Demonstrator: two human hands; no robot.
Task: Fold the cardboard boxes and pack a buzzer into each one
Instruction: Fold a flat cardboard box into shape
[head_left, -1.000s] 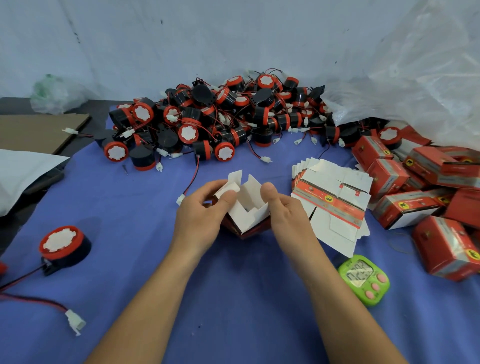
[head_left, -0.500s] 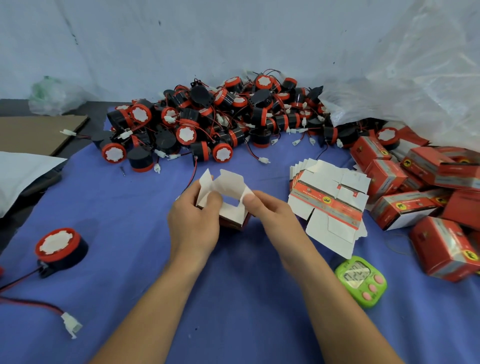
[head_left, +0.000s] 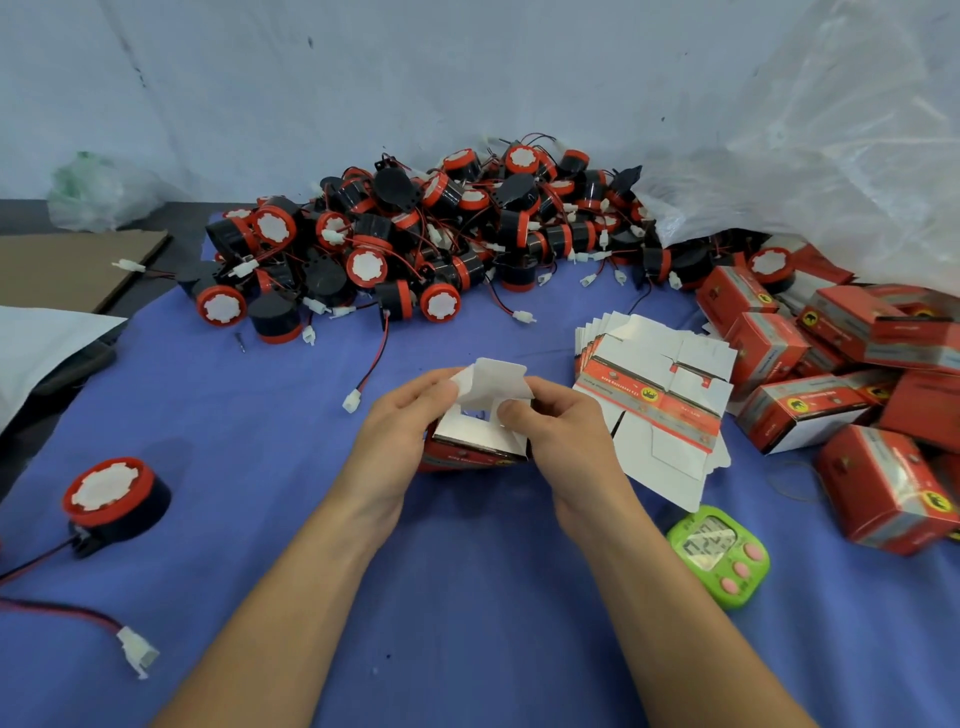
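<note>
two bare hands work at the centre of a blue cloth-covered desk (head_left: 467, 613). between them is a small red-and-white cardboard box (head_left: 467, 439), half folded, low over the cloth; whether it touches the cloth i cannot tell. the left hand (head_left: 400, 431) pinches the box's left wall and a white flap. the right hand (head_left: 566, 441) grips the right side, with its thumb pressing a flap inward.

the box's open end faces up, its tall white flap (head_left: 496, 382) stands at the 12 o'clock side, and its red printed side faces the person. its long axis appears to run from 9 to 3 o'clock.

to do this step well, it seems wise to tuck the small side flaps in first, hold the walls square, then press the larger flap over them.

a pile of red-and-black round buzzers (head_left: 415, 244) lies at 12 o'clock, and a stack of flat box blanks (head_left: 660, 400) lies at 2 o'clock.
</note>
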